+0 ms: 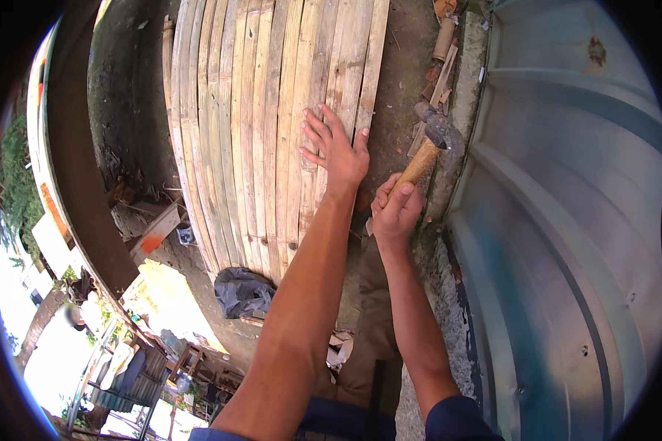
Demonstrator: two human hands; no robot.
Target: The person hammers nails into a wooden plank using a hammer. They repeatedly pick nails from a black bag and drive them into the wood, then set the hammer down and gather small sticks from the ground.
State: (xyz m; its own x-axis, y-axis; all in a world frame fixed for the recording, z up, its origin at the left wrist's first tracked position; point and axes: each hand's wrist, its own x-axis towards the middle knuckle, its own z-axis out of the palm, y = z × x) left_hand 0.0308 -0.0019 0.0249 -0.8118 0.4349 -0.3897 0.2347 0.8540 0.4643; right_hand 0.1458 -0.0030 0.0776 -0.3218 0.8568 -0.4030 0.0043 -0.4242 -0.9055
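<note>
My left hand [340, 151] lies flat on the stack of wooden planks [257, 110], fingers [316, 131] spread apart and pressed against the pale boards near the stack's right edge. My right hand [396, 209] is just beside it, lower and to the right, with its fingers curled tight around the wooden handle of a hammer [428, 151]. The handle runs up and to the right from my fist, and the dark metal head sits above it, over the bare ground next to a concrete curb [460, 110]. The hammer head is apart from the planks, not touching them that I can see.

The planks are long, narrow and weathered, laid side by side and running away from me toward the top of the view. To the right rises a big grey ribbed tank [566, 220]. Some short wood offcuts [441, 73] lie on the ground beyond the hammer. Below the planks, to the left of my left forearm, a crumpled dark plastic bag [243, 290] rests on the soil.
</note>
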